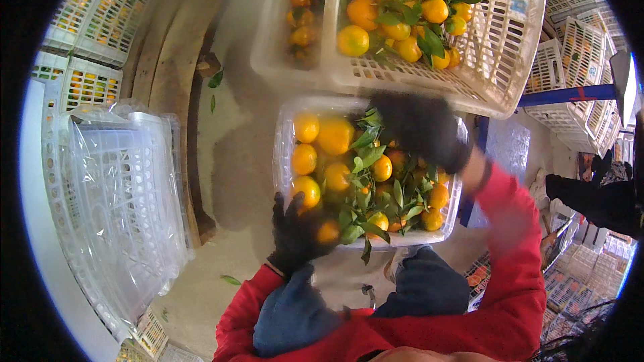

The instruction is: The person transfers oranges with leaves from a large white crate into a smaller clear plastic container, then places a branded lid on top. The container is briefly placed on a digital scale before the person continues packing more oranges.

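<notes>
A plastic-lined crate [370, 241] stands before me with orange citrus fruit [304, 159] and green leaves [372, 153] in it. My left hand [302, 236], in a black glove, is at the crate's near left corner, its fingers spread around the fruit there; an orange fruit [328, 232] lies by the palm. My right hand [420, 125], also in a black glove, is blurred over the far right part of the crate; whether it grasps anything is hidden. Beyond it, a larger cream plastic crate [503, 25] holds leafy citrus fruit [362, 12].
Clear-wrapped plastic crates [126, 176] stand at the left beside wooden boards [166, 60]. Fruit-filled crates [95, 10] are stacked at the far left, with more crates [578, 60] at the right. A blue bar [568, 95] juts in there. A person in dark clothing [583, 198] is at the right edge.
</notes>
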{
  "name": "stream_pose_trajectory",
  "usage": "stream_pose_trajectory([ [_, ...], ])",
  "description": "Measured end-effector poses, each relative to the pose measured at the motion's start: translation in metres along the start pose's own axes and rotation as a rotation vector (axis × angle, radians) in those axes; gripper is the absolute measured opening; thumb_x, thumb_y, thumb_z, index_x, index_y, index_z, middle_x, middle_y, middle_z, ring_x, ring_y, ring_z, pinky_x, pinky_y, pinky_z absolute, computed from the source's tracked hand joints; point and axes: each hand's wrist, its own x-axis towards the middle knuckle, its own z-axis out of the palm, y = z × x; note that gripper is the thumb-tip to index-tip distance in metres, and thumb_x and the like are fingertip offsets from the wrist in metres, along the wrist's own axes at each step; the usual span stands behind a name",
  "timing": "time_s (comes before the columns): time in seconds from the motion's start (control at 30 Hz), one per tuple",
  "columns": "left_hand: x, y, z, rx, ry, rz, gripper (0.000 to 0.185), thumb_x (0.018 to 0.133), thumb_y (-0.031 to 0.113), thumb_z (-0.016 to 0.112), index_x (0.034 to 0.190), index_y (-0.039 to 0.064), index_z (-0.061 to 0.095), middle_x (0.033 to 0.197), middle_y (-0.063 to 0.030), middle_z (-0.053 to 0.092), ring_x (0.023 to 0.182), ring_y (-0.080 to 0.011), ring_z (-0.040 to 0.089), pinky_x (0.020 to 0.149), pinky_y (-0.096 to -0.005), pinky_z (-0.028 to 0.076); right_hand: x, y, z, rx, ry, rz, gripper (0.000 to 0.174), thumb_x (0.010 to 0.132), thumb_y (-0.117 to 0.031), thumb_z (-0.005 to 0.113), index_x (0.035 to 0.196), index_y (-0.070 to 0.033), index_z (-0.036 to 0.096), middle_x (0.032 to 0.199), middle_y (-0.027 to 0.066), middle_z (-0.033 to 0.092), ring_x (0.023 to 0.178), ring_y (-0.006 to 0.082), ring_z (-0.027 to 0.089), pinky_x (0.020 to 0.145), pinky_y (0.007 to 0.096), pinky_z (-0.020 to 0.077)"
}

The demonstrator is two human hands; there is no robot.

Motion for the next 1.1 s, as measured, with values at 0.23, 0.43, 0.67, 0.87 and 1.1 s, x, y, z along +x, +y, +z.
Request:
stream_pose_trajectory([
  [0.23, 0.013, -0.001, 0.003, 0.024, 0.073, 0.001, 0.048, 0.073, 0.058, 0.072, 0.090, 0.013, 0.067, 0.097, -0.0082, 0.052, 0.120, -0.0323, 0.045, 0.110, -0.0688, 0.022, 0.165, 0.155, 0.040, -0.430, -0.380, 0.062, 0.034, 0.088, -0.020, 0.059, 0.121, -0.016, 0.062, 0.112, 0.0078, 0.066, 0.102, 0.0294, 0.065, 0.082, 0.0417, 0.0540],
  [0.43, 0.011, 0.003, 0.008, -0.029, 0.024, -0.060, 0.045, 0.077, 0.055, 0.069, 0.086, 0.011, 0.065, 0.095, -0.0100, 0.052, 0.119, -0.0332, 0.046, 0.110, -0.0694, 0.021, 0.170, 0.178, 0.086, -0.550, 0.002, -0.257, 0.020, 0.082, -0.025, 0.061, 0.097, -0.016, 0.070, 0.093, 0.0105, 0.069, 0.089, 0.0319, 0.068, 0.074, 0.0449, 0.0559],
  [0.67, 0.014, 0.002, 0.003, -0.028, 0.180, 0.026, 0.057, 0.075, 0.053, 0.075, 0.117, 0.017, 0.063, 0.122, -0.0110, 0.053, 0.124, -0.0311, 0.047, 0.113, -0.0676, 0.023, 0.100, 0.084, -0.030, -0.027, 0.170, 0.215, 0.050, 0.076, -0.028, 0.077, 0.118, -0.008, 0.060, 0.112, 0.0143, 0.066, 0.101, 0.0290, 0.065, 0.085, 0.0402, 0.0534],
  [0.87, 0.037, 0.009, -0.008, -0.099, 0.184, -0.038, 0.045, 0.077, 0.048, 0.076, 0.107, 0.016, 0.067, 0.098, -0.0057, 0.063, 0.099, -0.0255, 0.061, 0.109, -0.0572, 0.035, 0.011, -0.081, -0.018, 0.604, -0.360, 0.299, 0.078, 0.062, -0.051, 0.088, 0.120, -0.006, 0.062, 0.099, 0.0135, 0.070, 0.088, 0.0275, 0.070, 0.078, 0.0381, 0.0533],
  [1.1, 0.012, 0.003, 0.005, -0.319, -0.022, -0.214, 0.048, 0.075, 0.048, 0.077, 0.107, 0.013, 0.068, 0.091, -0.0095, 0.066, 0.092, -0.0298, 0.065, 0.105, -0.0516, 0.039, -0.034, -0.104, 0.093, 0.805, -0.689, 0.539, 0.065, 0.083, -0.063, 0.063, 0.112, -0.004, 0.063, 0.089, 0.0182, 0.068, 0.082, 0.0348, 0.067, 0.073, 0.0425, 0.0532],
])
